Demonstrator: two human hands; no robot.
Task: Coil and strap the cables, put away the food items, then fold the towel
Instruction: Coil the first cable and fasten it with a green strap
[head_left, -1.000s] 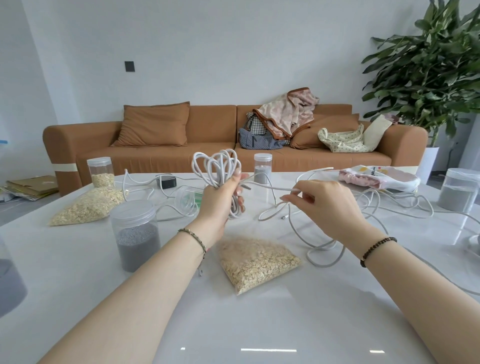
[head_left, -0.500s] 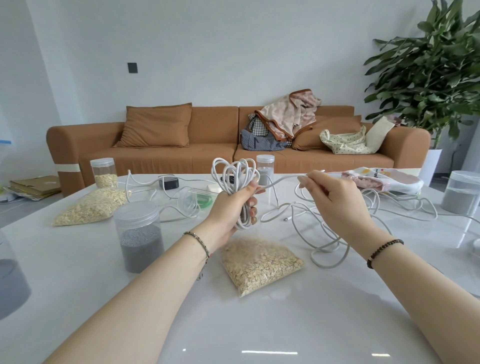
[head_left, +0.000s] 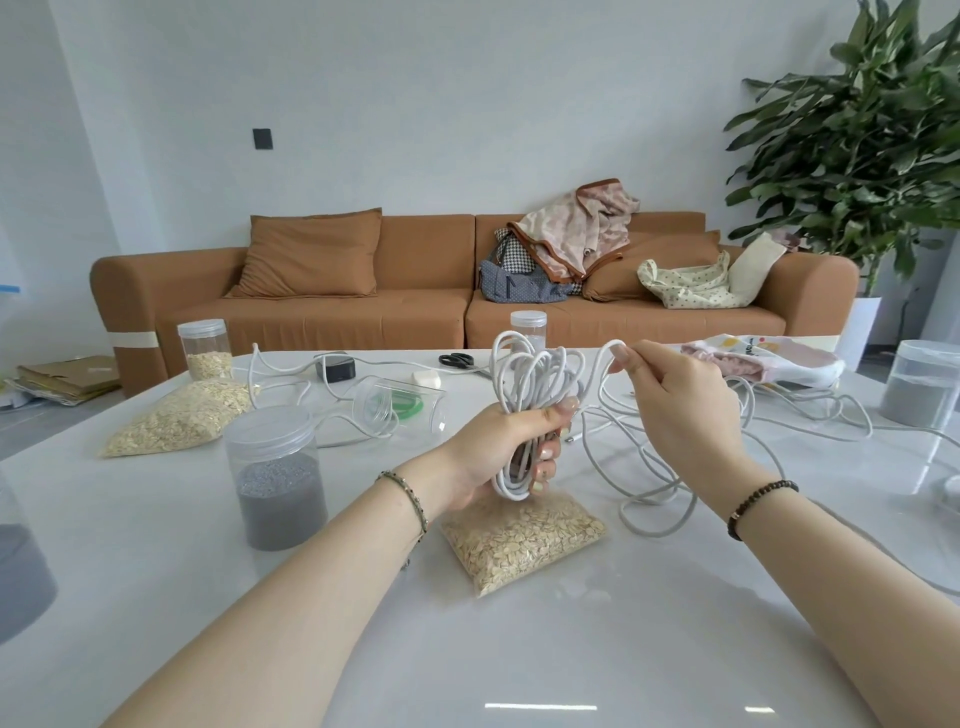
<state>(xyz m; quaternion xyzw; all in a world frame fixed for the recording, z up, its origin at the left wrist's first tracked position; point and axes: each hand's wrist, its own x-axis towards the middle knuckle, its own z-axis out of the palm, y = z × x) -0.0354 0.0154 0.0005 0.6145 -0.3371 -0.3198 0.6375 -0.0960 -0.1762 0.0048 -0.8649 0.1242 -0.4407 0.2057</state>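
One cable coil (head_left: 535, 382), two oat bags (head_left: 519, 535) (head_left: 176, 415)

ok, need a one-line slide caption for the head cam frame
Left hand grips the coiled white cable above a bag of oats while the right hand pinches the next loop.

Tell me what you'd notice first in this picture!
The bundle of white cable loops held up mid-table in the left grip, with the right grip pinching its loose strand beside it. Just below lies a bag of oats, and behind stretches the orange sofa.
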